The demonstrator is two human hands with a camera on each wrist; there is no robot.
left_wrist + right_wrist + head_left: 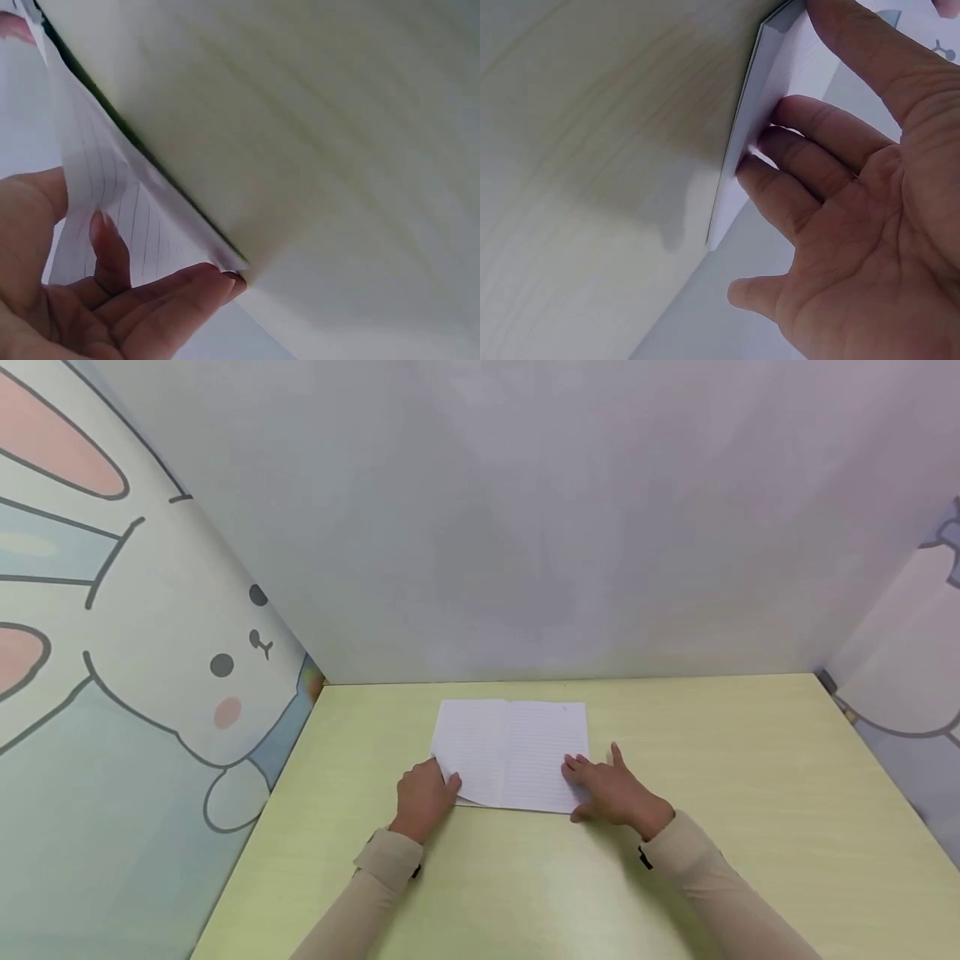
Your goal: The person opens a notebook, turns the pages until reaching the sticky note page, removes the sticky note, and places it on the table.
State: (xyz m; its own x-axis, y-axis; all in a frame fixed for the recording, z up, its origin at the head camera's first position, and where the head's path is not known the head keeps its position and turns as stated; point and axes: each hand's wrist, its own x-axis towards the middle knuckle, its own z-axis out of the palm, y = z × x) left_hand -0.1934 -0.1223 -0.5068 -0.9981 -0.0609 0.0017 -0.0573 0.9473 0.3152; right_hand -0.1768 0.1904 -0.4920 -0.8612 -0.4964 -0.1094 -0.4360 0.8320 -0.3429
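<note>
An open notebook (536,752) with lined white pages lies on the table. At its left edge my left hand (423,793) holds a page (82,142), thumb on one side and fingers on the other. That page's near left corner is raised off the pages below, leaving a gap along the near edge. Over the right page rests my right hand (611,789), fingers spread, with fingertips (761,176) touching the notebook near its right edge. The right thumb reaches the near corner. Nothing is gripped by the right hand.
The pale yellow-green table (750,760) extends on both sides of the notebook. Behind it stands a plain light wall (525,527). A wall with a cartoon rabbit (172,668) borders the left side, and another printed wall (907,652) borders the right.
</note>
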